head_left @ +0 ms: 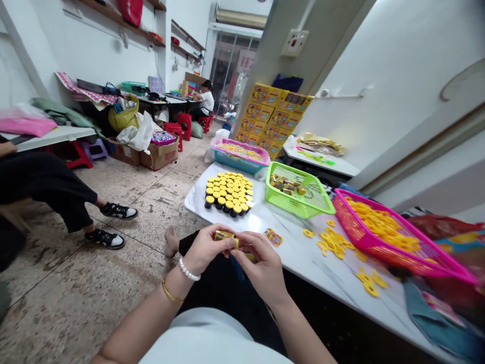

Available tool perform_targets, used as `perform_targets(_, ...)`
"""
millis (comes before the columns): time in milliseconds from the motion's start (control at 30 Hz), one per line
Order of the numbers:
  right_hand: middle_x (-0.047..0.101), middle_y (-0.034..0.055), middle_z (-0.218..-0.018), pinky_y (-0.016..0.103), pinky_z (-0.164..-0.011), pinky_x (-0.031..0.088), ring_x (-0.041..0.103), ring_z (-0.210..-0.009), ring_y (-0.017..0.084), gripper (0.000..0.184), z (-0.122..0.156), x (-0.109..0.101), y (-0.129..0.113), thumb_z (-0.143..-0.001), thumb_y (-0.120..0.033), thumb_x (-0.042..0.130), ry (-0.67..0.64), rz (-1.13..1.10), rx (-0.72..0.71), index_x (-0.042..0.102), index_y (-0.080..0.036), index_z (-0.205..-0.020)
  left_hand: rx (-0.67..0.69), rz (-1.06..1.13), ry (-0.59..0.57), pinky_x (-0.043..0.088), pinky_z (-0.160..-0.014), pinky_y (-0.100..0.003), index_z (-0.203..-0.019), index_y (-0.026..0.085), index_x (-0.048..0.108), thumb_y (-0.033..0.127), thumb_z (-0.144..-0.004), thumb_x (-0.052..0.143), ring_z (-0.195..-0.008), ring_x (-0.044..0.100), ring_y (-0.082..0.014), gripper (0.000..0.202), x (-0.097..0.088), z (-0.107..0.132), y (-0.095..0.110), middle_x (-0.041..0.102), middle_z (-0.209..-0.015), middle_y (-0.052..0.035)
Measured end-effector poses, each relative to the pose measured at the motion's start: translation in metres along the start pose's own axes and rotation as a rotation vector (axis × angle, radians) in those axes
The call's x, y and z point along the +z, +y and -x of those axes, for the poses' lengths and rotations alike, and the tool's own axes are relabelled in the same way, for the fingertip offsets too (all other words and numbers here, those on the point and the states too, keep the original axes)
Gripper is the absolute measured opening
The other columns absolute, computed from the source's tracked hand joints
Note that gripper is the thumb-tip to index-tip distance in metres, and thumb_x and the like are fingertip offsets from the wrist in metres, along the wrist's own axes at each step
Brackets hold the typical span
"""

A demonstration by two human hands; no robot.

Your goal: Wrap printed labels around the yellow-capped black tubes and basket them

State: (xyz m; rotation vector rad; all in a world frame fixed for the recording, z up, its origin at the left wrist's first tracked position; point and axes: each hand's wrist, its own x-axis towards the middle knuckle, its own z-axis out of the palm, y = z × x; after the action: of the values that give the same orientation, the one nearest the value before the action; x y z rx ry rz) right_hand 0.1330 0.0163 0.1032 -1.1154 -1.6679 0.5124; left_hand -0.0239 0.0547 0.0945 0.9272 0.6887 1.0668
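From where I'm standing: left hand and right hand together, both pinched on one yellow cylinder, near the tabletop. In-hand fiddling step, I'd say (detail's hidden); next probably calls for steady grip. Capped bottles at twelve o'clock, green basket at two.

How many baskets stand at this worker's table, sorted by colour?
Bright green basket: 1
Hot-pink basket: 1
Blue basket with pink on top: 1 (possibly two nested; I can't tell, so counted once)
Total: 3
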Motion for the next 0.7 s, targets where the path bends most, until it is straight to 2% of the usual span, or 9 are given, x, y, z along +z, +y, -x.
perform_targets(133,0.072,0.0053,-0.104,0.035,-0.083,0.063,0.072,-0.090,0.019,0.026,0.011,-0.014,0.003,-0.086,-0.021,0.069,0.088,0.081,-0.036,0.069,-0.025,-0.111,-0.070,0.034,-0.065,0.049,-0.050,-0.023,-0.112,0.013,0.064,0.048,-0.067,0.084,-0.059,0.063,-0.0128,0.061,-0.001,0.002,0.000,0.067,-0.078,-0.0027)
perform_targets(200,0.073,0.0056,-0.106,0.036,-0.088,0.061,0.072,-0.096,0.021,0.025,0.014,-0.019,0.002,-0.084,-0.019,0.071,0.072,0.145,-0.110,0.071,-0.025,-0.108,-0.081,0.015,-0.104,0.047,-0.049,-0.022,-0.102,0.011,0.067,0.050,-0.070,0.081,-0.060,0.062,-0.0126,0.052,-0.002,0.003,0.001,0.067,-0.078,-0.0043)
perform_targets(267,0.075,0.0060,-0.103,0.036,-0.087,0.061,0.072,-0.094,0.022,0.021,0.014,-0.020,-0.001,-0.081,-0.020,0.074,0.066,0.140,-0.114,0.073,-0.025,-0.102,-0.012,-0.061,-0.134,0.047,-0.051,-0.021,-0.094,0.010,0.070,0.047,-0.074,0.078,-0.059,0.060,-0.0107,0.042,-0.003,0.004,0.001,0.068,-0.076,-0.0051)
perform_targets(300,0.075,0.0062,-0.100,0.036,-0.084,0.061,0.073,-0.090,0.022,0.019,0.013,-0.019,-0.002,-0.080,-0.023,0.076,0.070,0.091,-0.058,0.073,-0.024,-0.099,0.042,-0.114,-0.134,0.047,-0.053,-0.021,-0.094,0.010,0.072,0.044,-0.076,0.077,-0.061,0.059,-0.0106,0.038,-0.003,0.005,0.001,0.068,-0.076,-0.0054)
perform_targets(367,0.076,0.0063,-0.090,0.034,-0.073,0.062,0.073,-0.076,0.021,0.018,0.010,-0.015,-0.003,-0.079,-0.032,0.077,0.052,-0.074,0.157,0.073,-0.021,-0.094,0.140,-0.234,-0.108,0.049,-0.059,-0.022,-0.098,0.012,0.074,0.039,-0.080,0.075,-0.065,0.061,-0.0116,0.033,-0.004,0.006,-0.002,0.071,-0.080,-0.0062)
perform_targets(467,0.075,0.0057,-0.079,0.033,-0.065,0.061,0.071,-0.066,0.019,0.028,0.006,-0.008,0.001,-0.076,-0.043,0.079,-0.010,-0.289,0.469,0.072,-0.018,-0.088,0.193,-0.333,-0.070,0.052,-0.064,-0.023,-0.101,0.014,0.075,0.035,-0.081,0.074,-0.075,0.064,-0.0150,0.029,-0.007,0.004,-0.007,0.074,-0.090,-0.0085)
perform_targets(500,0.076,0.0059,-0.080,0.033,-0.067,0.061,0.071,-0.068,0.019,0.031,0.005,-0.006,0.003,-0.074,-0.043,0.081,-0.011,-0.322,0.507,0.072,-0.018,-0.089,0.179,-0.324,-0.067,0.052,-0.063,-0.023,-0.102,0.014,0.075,0.034,-0.081,0.074,-0.076,0.065,-0.0156,0.029,-0.009,0.003,-0.008,0.074,-0.092,-0.0090)
perform_targets(600,0.076,0.0058,-0.087,0.034,-0.077,0.060,0.072,-0.079,0.020,0.035,0.004,0.002,0.010,-0.066,-0.040,0.087,0.071,-0.335,0.490,0.073,-0.019,-0.090,0.125,-0.256,-0.077,0.051,-0.058,-0.023,-0.105,0.013,0.072,0.033,-0.079,0.074,-0.070,0.063,-0.0150,0.032,-0.015,-0.001,-0.011,0.073,-0.088,-0.0087)
perform_targets(700,0.076,0.0059,-0.081,0.034,-0.073,0.060,0.070,-0.071,0.019,0.036,0.003,0.010,0.015,-0.065,-0.043,0.088,0.058,-0.425,0.609,0.073,-0.017,-0.086,0.222,-0.341,-0.109,0.054,-0.071,-0.026,-0.101,0.015,0.072,0.025,-0.080,0.072,-0.082,0.066,-0.0173,0.023,-0.021,-0.003,-0.010,0.072,-0.095,-0.0090)
